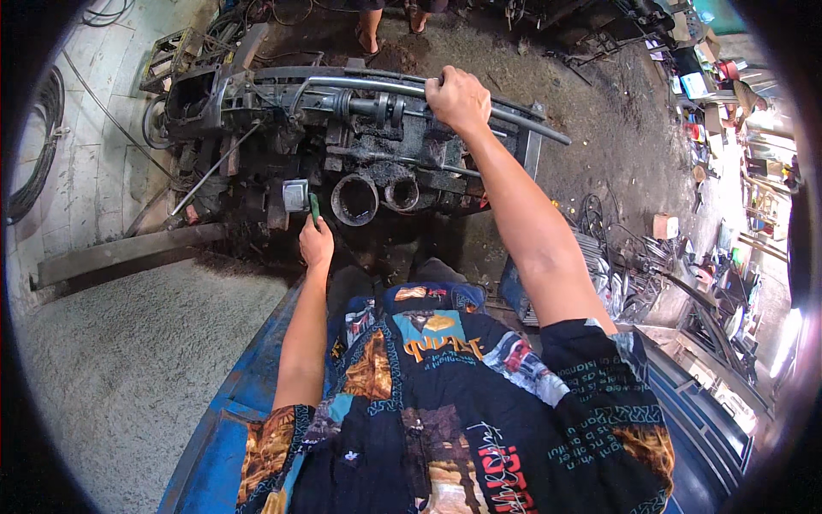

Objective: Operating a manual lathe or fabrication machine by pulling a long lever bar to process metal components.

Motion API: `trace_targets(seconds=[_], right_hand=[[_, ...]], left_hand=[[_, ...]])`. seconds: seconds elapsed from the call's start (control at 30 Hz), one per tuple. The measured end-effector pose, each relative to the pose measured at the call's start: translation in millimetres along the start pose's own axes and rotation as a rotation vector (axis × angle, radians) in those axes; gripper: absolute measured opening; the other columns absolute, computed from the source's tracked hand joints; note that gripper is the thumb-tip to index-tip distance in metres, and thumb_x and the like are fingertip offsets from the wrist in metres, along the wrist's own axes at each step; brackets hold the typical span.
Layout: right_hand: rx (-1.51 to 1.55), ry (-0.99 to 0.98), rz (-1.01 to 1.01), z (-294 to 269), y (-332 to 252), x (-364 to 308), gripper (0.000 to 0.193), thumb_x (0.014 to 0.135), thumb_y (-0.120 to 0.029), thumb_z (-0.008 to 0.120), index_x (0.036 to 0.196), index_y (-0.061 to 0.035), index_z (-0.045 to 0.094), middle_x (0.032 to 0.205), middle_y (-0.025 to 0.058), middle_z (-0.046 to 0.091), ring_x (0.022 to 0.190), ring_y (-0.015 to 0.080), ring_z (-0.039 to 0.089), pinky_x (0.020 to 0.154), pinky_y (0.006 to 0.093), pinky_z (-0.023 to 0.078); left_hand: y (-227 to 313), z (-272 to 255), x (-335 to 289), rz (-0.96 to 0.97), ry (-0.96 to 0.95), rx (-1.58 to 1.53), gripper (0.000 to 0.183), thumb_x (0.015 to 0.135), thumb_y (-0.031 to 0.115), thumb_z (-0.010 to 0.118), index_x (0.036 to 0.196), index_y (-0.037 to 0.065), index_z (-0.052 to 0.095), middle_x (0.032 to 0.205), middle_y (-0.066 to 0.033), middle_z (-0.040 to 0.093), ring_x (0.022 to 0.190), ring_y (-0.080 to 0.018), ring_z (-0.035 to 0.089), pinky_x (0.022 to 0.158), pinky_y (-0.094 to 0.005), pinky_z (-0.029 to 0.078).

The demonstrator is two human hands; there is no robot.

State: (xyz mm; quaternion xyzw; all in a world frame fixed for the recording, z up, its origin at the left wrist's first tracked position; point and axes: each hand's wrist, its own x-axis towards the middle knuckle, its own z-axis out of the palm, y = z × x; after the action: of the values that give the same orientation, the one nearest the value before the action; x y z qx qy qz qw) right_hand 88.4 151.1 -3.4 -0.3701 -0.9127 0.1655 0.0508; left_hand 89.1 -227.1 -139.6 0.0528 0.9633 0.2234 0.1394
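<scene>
My right hand (461,99) is closed over a long grey metal bar (368,84) that runs along the far side of a dark, greasy machine (390,141). The bar's free end reaches out to the right past my wrist. Lower and to the left, my left hand (317,243) is closed round a green handle (313,206). Beside that handle sits a grey metal box (295,195). Two open round tubes, a larger one (354,200) and a smaller one (402,194), face me on the machine's near side.
A thin rod (214,167) slants out from the machine's left. A beam (128,255) lies beside a grey granular heap (128,360). Another person's feet (368,32) stand beyond the machine. Scrap metal (599,265) and cables are piled on the right.
</scene>
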Motion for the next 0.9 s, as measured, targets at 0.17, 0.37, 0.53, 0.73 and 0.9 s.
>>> trace_targets(seconds=[0.17, 0.37, 0.53, 0.73, 0.9], right_hand=[[0.033, 0.034, 0.002, 0.4, 1.9, 0.3, 0.041, 0.086, -0.037, 0.049, 0.094, -0.0007, 0.067, 0.101, 0.0194, 0.068, 0.099, 0.0353, 0.063, 0.088, 0.0456, 0.050], [0.036, 0.054, -0.016, 1.6, 1.6, -0.3, 0.040, 0.085, -0.036, 0.049, 0.092, -0.0004, 0.066, 0.100, 0.0201, 0.068, 0.098, 0.0361, 0.064, 0.087, 0.0463, 0.050], [0.019, 0.024, -0.013, 0.8, -0.7, -0.6, 0.040, 0.086, -0.036, 0.048, 0.094, -0.0005, 0.066, 0.102, 0.0198, 0.068, 0.099, 0.0361, 0.064, 0.088, 0.0458, 0.049], [0.028, 0.031, 0.004, -1.2, -2.6, -2.5, 0.039, 0.086, -0.035, 0.048, 0.094, -0.0011, 0.066, 0.101, 0.0185, 0.068, 0.098, 0.0354, 0.063, 0.088, 0.0457, 0.049], [0.021, 0.055, -0.001, 1.4, -4.0, -1.0, 0.038, 0.086, -0.035, 0.049, 0.092, -0.0018, 0.066, 0.100, 0.0183, 0.068, 0.098, 0.0348, 0.063, 0.087, 0.0454, 0.049]], left_hand=[[-6.2, 4.6, 1.8, -0.009, -0.008, -0.012, 0.033, 0.095, 0.028, 0.050, 0.113, 0.004, 0.063, 0.100, -0.0248, 0.066, 0.093, -0.0456, 0.062, 0.081, -0.0532, 0.048], [-12.5, 10.8, 2.7, -0.013, -0.015, -0.018, 0.035, 0.095, 0.028, 0.050, 0.115, 0.002, 0.062, 0.101, -0.0253, 0.066, 0.095, -0.0451, 0.061, 0.082, -0.0521, 0.048], [-12.7, 12.4, 0.0, -0.015, -0.007, -0.036, 0.036, 0.094, 0.027, 0.050, 0.115, 0.001, 0.062, 0.101, -0.0260, 0.066, 0.095, -0.0452, 0.061, 0.082, -0.0518, 0.048], [-17.8, 14.7, -3.8, -0.026, -0.004, -0.036, 0.035, 0.095, 0.026, 0.050, 0.115, 0.001, 0.061, 0.102, -0.0266, 0.065, 0.094, -0.0453, 0.061, 0.082, -0.0517, 0.048], [-17.5, 15.2, -6.2, -0.072, -0.049, 0.001, 0.039, 0.098, 0.028, 0.048, 0.124, 0.002, 0.059, 0.106, -0.0258, 0.065, 0.100, -0.0442, 0.061, 0.085, -0.0502, 0.049]])
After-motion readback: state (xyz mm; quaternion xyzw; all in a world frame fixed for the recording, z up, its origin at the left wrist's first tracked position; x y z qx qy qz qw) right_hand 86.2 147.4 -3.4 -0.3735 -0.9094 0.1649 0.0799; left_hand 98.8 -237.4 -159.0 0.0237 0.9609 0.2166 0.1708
